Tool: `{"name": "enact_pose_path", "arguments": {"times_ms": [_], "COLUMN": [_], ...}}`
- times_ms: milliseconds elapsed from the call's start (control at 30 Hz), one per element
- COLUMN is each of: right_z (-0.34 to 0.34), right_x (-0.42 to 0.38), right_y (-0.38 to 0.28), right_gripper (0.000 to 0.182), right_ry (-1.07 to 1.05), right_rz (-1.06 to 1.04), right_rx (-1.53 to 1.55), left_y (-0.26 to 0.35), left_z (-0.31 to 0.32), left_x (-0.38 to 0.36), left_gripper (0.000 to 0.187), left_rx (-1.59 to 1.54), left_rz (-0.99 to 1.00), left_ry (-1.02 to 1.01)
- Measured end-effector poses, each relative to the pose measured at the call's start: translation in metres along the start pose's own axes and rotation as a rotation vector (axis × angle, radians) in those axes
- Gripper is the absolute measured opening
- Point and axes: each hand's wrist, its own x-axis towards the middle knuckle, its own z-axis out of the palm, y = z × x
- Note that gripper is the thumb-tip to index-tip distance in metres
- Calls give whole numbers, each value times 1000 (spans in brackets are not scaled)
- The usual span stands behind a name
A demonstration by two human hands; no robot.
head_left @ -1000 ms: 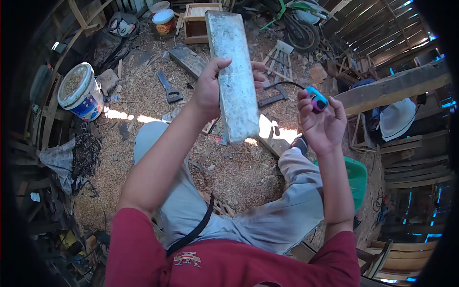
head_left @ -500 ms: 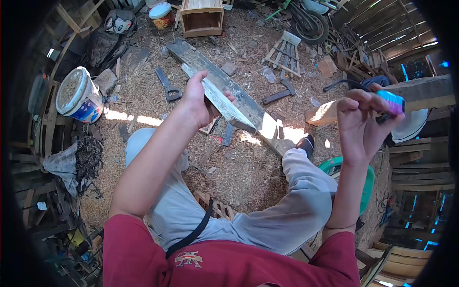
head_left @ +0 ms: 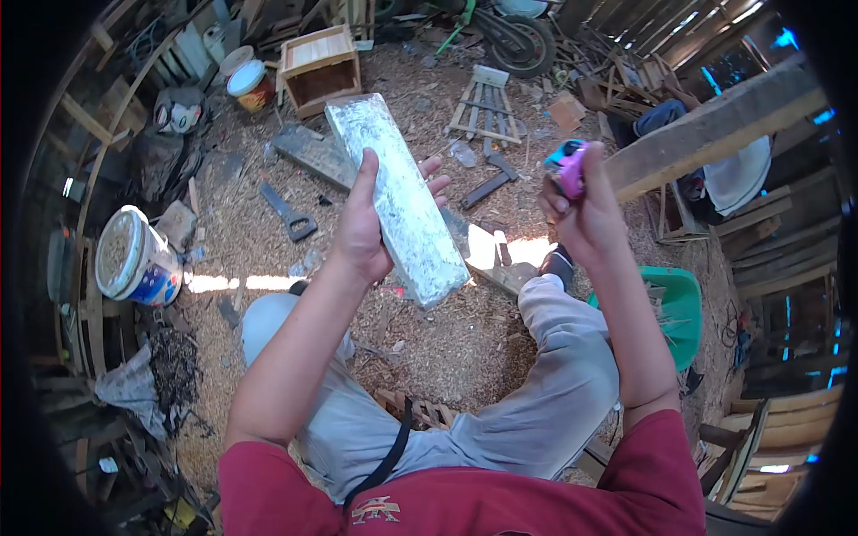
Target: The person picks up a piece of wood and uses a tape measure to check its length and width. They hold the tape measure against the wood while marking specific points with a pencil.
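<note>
My left hand [head_left: 366,223] grips a pale, whitish block of wood [head_left: 398,201] by its long edge, thumb on the face and fingertips showing past the far side. The block is raised above the floor, its broad, mottled face turned up to me. My right hand [head_left: 583,214] is closed around a small teal-and-purple object [head_left: 568,168], about the size of a tape measure, held up to the right of the block. Beneath the block a long, worn plank [head_left: 313,154] lies aslant on the ground, partly hidden by the block and my left hand.
A handsaw [head_left: 288,213] and a hammer-like tool [head_left: 492,181] lie among wood shavings. A white bucket [head_left: 134,259] stands at left, a wooden box [head_left: 320,67] at the back. A thick beam [head_left: 715,134] juts in from the right above a green basin [head_left: 684,313].
The block has turned from edge-on to show its broad face. My right hand has moved left towards it with the teal-and-purple object. The view has shifted slightly.
</note>
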Motion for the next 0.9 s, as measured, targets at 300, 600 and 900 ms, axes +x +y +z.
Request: {"name": "enact_pose_path", "arguments": {"times_ms": [300, 600, 900], "right_z": [-6, 0, 37], "right_x": [9, 3, -17], "right_y": [6, -6, 0], "right_gripper": [30, 31, 38], "right_ry": [170, 143, 107], "right_rz": [39, -118, -493], "right_rx": [-119, -251, -468], "left_y": [-27, -51, -60], "left_z": [13, 12, 4], "left_x": [-13, -11, -13], "left_gripper": [51, 40, 33], "left_rx": [62, 538, 743], "left_rz": [-29, 277, 489], "left_ry": [-28, 103, 66]}}
